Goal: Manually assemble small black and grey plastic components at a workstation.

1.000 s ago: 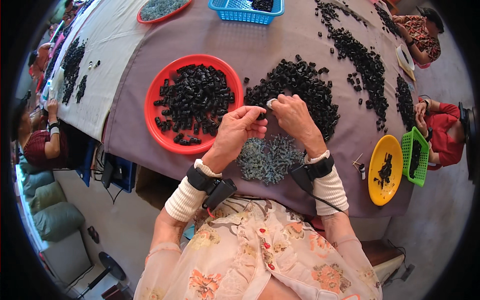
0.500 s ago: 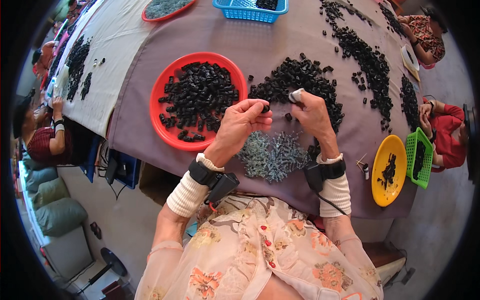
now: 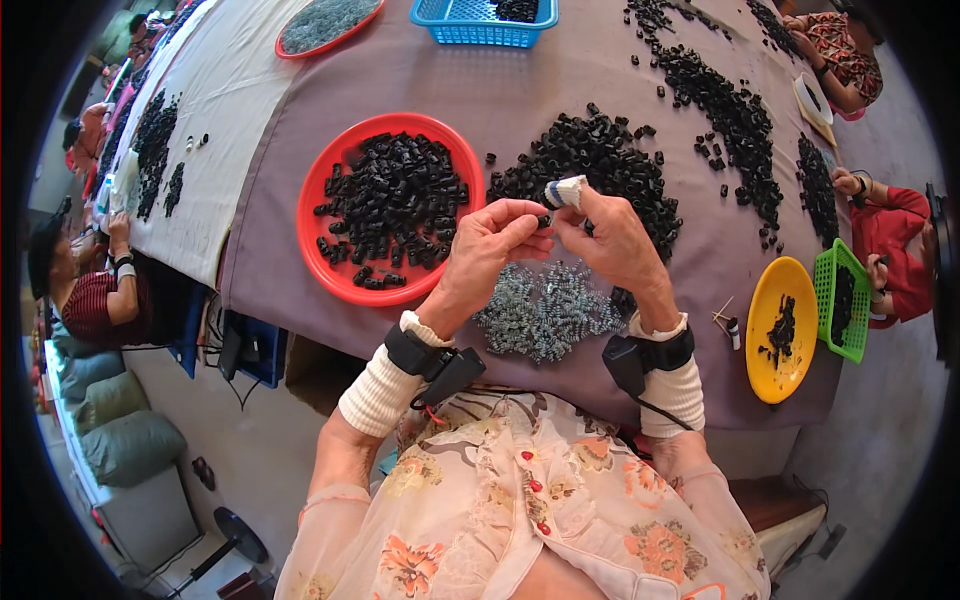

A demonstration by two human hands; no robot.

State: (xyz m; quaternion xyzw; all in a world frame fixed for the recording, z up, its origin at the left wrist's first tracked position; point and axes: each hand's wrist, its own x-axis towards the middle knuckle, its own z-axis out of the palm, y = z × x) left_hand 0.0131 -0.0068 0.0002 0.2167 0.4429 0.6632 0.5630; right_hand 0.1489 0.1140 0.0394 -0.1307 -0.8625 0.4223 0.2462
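My left hand (image 3: 478, 255) pinches a small black cylindrical part (image 3: 543, 222) between thumb and fingertips. Close against it is my right hand (image 3: 618, 240), fingers bent inward, with a white cloth sleeve (image 3: 567, 192) on one finger. Whatever lies in the right fingers is too small to make out. Below both hands lies a heap of pale grey coiled, spring-like pieces (image 3: 545, 315). Behind the right hand spreads a pile of similar black parts (image 3: 600, 150). Left of my hands, a red round tray (image 3: 308, 240) holds many more black parts.
A blue basket (image 3: 485, 36) and another red tray (image 3: 370, 14) of pale pieces stand at the back. To the right are a yellow plate (image 3: 764, 370), a green basket (image 3: 853, 345) and a long strip of black parts (image 3: 735, 125). Other people sit along both sides.
My right hand has moved left and its fingers have come up to the black part in my left hand. The left hand has barely moved. The view has shifted slightly.
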